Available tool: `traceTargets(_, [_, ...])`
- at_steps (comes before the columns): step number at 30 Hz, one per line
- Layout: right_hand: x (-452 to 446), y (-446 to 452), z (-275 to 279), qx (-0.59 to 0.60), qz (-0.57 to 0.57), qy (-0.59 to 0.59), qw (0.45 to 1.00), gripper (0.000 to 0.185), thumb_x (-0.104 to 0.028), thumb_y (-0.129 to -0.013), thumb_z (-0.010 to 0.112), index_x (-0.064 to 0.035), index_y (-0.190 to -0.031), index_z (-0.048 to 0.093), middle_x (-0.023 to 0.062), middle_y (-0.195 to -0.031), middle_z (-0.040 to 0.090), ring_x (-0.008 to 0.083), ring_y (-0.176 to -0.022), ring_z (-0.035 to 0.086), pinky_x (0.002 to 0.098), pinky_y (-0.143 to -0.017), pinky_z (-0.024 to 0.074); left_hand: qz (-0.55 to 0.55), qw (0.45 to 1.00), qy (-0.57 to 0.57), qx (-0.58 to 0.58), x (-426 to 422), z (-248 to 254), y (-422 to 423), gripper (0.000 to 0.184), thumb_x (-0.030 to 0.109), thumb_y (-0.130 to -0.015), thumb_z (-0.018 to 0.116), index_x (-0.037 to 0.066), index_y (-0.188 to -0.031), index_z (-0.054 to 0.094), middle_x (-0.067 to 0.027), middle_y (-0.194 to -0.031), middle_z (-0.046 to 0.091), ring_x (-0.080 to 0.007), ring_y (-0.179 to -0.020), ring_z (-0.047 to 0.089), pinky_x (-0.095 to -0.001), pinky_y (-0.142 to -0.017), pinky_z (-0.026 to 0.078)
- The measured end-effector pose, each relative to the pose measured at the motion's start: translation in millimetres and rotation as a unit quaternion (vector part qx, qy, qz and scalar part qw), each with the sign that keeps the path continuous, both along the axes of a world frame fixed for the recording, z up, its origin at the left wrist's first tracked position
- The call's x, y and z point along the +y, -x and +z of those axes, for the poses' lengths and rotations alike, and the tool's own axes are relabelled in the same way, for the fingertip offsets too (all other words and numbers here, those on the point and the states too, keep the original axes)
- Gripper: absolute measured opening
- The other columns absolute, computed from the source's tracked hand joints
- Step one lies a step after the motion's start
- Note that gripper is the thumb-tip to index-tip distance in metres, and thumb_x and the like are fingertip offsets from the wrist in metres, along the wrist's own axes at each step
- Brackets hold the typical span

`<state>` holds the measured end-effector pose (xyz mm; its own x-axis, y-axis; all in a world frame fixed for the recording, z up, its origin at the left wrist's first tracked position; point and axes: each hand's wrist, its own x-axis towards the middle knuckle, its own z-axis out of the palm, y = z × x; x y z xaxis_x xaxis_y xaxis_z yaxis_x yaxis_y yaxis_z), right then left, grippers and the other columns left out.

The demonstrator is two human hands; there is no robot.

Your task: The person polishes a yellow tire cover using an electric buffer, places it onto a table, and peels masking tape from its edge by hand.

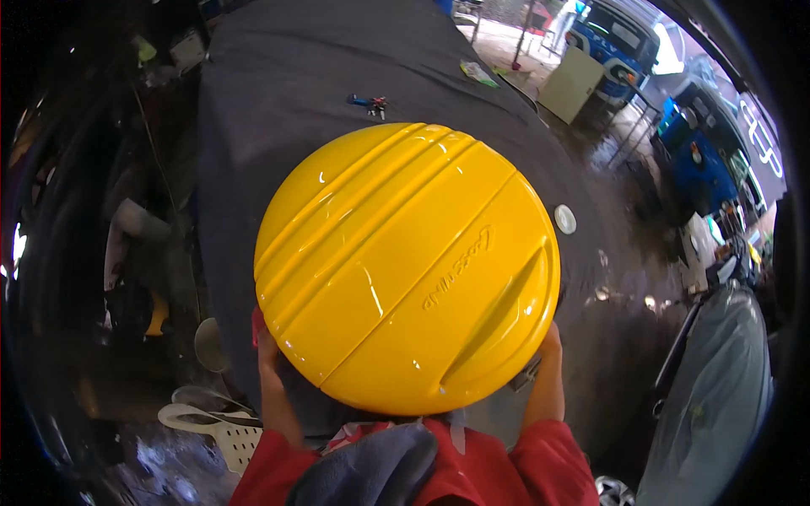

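Note:
A large round yellow cover [396, 270], glossy, with raised ribs and embossed lettering, fills the middle of the view above a dark grey cloth [278, 59]. My left hand [267, 347] grips its lower left edge, beside a bit of red material. At the lower right edge my right hand [551, 341] holds it too. The cover hides most of the fingers of both hands. Beyond the cover, a small blue and red object [369, 104] lies on the cloth. A white round lid [565, 219] is to the right of the cover.
A white perforated plastic chair [232, 438] stands at the lower left. On the right is a large item wrapped in clear plastic [713, 405]. Blue vehicles [612, 46] and a pale board [571, 84] stand at the back right. A green and white packet [478, 73] lies on the cloth.

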<state>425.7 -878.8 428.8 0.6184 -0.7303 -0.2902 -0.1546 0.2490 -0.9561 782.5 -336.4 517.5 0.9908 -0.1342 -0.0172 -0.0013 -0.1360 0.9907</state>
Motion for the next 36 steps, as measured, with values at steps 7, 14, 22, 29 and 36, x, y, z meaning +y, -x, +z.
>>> traceTargets(7, [9, -2, 33, -0.039, -0.093, -0.151, 0.983, 0.031, -0.017, -0.094, 0.05, 0.0044, -0.115, 0.059, 0.0114, -0.104, 0.065, 0.0217, -0.085, 0.064, 0.034, -0.075, 0.0526, -0.042, 0.978, 0.007, 0.206, 7, 0, -18, 0.048, 0.02, -0.091, 0.056, 0.009, -0.135, 0.039, -0.0041, -0.113, 0.061, -0.0149, -0.09, 0.062, -0.0272, -0.071, 0.052])
traceTargets(14, [58, 63, 33, 0.062, -0.168, -0.075, 0.981, 0.046, -0.011, -0.093, 0.048, -0.0009, -0.136, 0.039, 0.0142, -0.12, 0.059, 0.0259, -0.105, 0.059, 0.0375, -0.084, 0.0484, 0.035, 0.972, 0.075, 0.22, 6, -25, -3, 0.036, 0.021, -0.092, 0.056, 0.011, -0.126, 0.051, -0.0029, -0.097, 0.066, -0.0109, -0.061, 0.059, -0.0226, -0.05, 0.047])
traceTargets(22, [134, 155, -34, 0.072, -0.141, -0.166, 0.973, 0.052, -0.015, -0.086, 0.059, -0.0056, -0.135, 0.042, 0.0111, -0.11, 0.064, 0.0229, -0.09, 0.065, 0.0342, -0.071, 0.0504, 0.097, 0.958, 0.058, 0.264, 60, -65, 94, 0.029, 0.021, -0.091, 0.055, 0.004, -0.115, 0.055, -0.0109, -0.095, 0.063, -0.0232, -0.086, 0.064, -0.0315, -0.07, 0.051])
traceTargets(29, [194, 182, -46, 0.142, -0.015, -0.215, 0.966, 0.049, -0.008, -0.082, 0.061, -0.0046, -0.13, 0.048, 0.0094, -0.103, 0.067, 0.0159, -0.079, 0.065, 0.0257, -0.061, 0.048, 0.03, 0.932, 0.041, 0.36, 13, -77, 248, 0.034, 0.023, -0.088, 0.059, 0.005, -0.116, 0.052, -0.0123, -0.105, 0.062, -0.0245, -0.09, 0.064, -0.034, -0.077, 0.052])
traceTargets(36, [225, 162, -41, 0.063, 0.12, -0.206, 0.969, 0.04, -0.009, -0.082, 0.062, -0.0018, -0.121, 0.054, 0.0069, -0.096, 0.067, 0.0133, -0.08, 0.064, 0.0242, -0.065, 0.0478, 0.007, 0.923, 0.137, 0.36, -63, -69, 274, 0.039, 0.023, -0.093, 0.055, 0.003, -0.125, 0.045, -0.0136, -0.112, 0.06, -0.0259, -0.101, 0.062, -0.0357, -0.089, 0.049])
